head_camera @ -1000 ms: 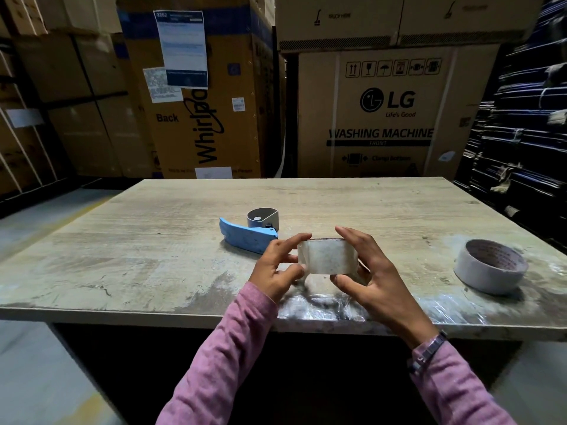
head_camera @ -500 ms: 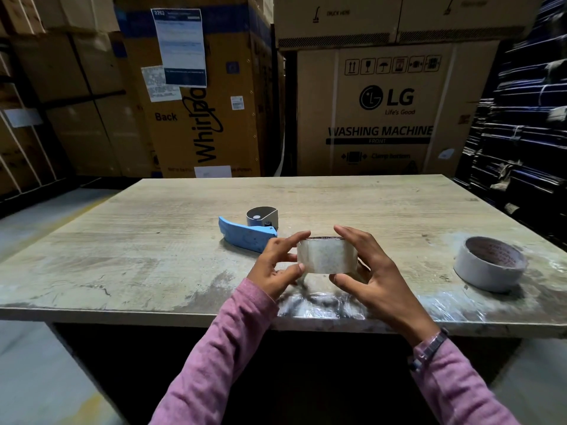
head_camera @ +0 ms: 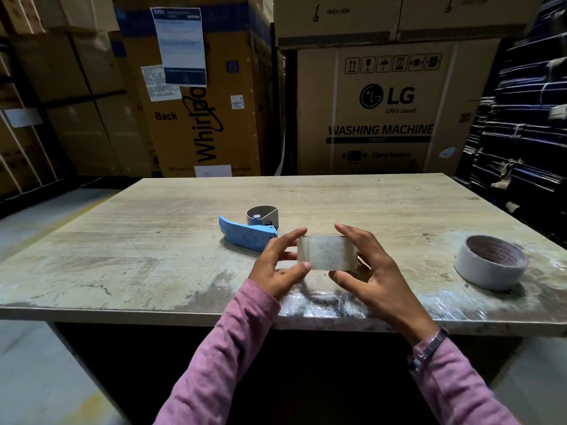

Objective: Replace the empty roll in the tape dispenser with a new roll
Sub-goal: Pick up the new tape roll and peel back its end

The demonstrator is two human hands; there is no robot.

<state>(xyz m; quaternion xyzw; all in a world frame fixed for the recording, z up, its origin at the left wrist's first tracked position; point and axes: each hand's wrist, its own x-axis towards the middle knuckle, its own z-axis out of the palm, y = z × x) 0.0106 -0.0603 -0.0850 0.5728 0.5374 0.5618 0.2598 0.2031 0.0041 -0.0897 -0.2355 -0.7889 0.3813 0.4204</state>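
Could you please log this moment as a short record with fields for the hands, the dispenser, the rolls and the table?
left hand: grips the left side of the clear tape roll
right hand: grips its right side
blue-handled tape dispenser: lying on the table, no roll on it
white-walled roll: flat on the table, far right, untouched
worn wooden table: film-covered patch at near edge

Both arms wear long pink knit sleeves [head_camera: 233, 342] reaching the wrists, and a dark banded wristwatch [head_camera: 429, 345] shows at the right cuff above bare hands.
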